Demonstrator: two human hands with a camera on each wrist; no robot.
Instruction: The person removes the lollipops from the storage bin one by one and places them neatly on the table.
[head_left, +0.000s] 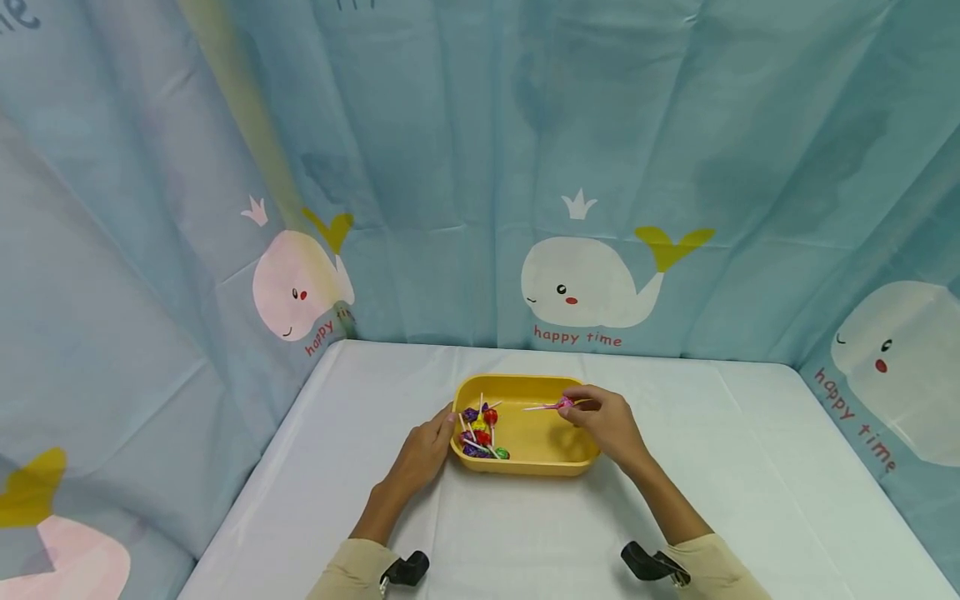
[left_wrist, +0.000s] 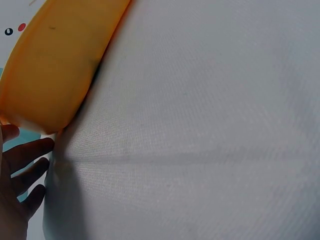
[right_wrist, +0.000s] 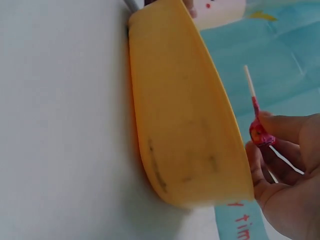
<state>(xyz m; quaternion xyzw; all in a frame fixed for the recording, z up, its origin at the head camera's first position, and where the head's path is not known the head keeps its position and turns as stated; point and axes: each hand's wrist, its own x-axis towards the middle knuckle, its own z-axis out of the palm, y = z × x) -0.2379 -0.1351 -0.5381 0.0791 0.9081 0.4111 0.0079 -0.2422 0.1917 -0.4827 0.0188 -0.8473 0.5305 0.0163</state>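
A yellow plastic tray (head_left: 536, 467) with raised walls sits on the white table. Several wrapped lollipops (head_left: 480, 427), in purple, red, yellow and green, lie heaped at its left end. Over the tray's right half, my right hand (head_left: 606, 423) pinches a pink-wrapped lollipop (right_wrist: 260, 132) by its candy end between thumb and fingers, its white stick pointing left in the head view. My left hand (head_left: 423, 450) rests against the tray's left end. In the left wrist view its fingers (left_wrist: 30, 177) are spread and loosely extended by the tray wall; its thumb is not clearly visible.
A white cloth (head_left: 300, 517) covers the table. Blue curtains (head_left: 450, 167) printed with whales hang behind it and along both sides. Black wrist straps (head_left: 648, 562) show at both sleeves.
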